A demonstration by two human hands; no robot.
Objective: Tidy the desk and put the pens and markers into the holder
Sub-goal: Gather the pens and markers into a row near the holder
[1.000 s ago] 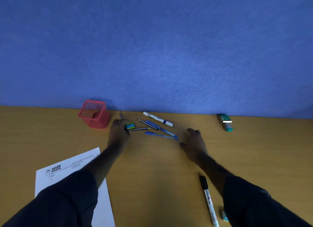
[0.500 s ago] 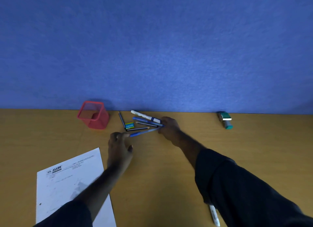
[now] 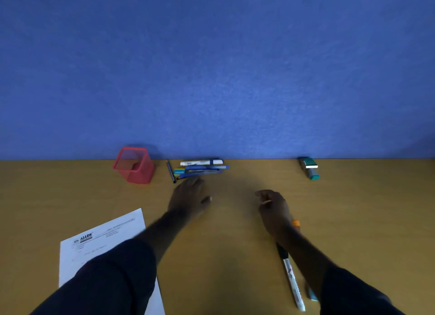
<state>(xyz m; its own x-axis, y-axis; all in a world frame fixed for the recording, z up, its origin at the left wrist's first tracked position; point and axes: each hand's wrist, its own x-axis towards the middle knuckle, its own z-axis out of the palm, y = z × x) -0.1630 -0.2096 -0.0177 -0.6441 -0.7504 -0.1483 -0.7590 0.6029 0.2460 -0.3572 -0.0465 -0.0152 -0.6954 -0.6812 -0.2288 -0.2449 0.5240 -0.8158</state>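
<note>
Blue fabric partition [image 3: 211, 67] fills the upper frame above my tan wooden desk [image 3: 235, 244]. At centre, against the partition, I see a bundle of blue and white pens and markers [image 3: 202, 167], long axes running left-right, just right of the empty red mesh holder [image 3: 134, 165]. My left hand [image 3: 188, 197] rests below the bundle, fingers spread, grasping nothing; my right hand [image 3: 274, 208] is loosely curled and empty. A black-capped white marker [image 3: 290, 277] lies lower right, partly under my forearm, cap pointing up-frame. A printed sheet [image 3: 101, 239] sits lower left, a teal stamp [image 3: 309, 167] upper right.
</note>
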